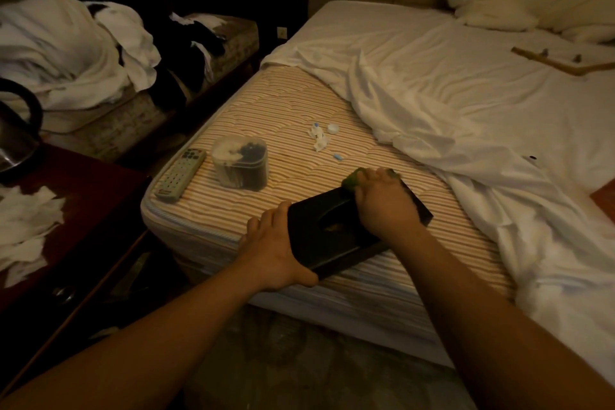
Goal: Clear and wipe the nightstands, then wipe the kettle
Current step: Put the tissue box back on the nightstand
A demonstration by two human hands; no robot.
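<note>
Black tissue box (332, 236) on mattress (266, 116) corner, gripped at near-left edge by left hand (276, 250); green cloth (352, 180) (bunched) clutched, pressed atop box by right hand (386, 203).

kettle (16, 130) | upright on dark nightstand (83, 196) (mostly cropped)
</note>
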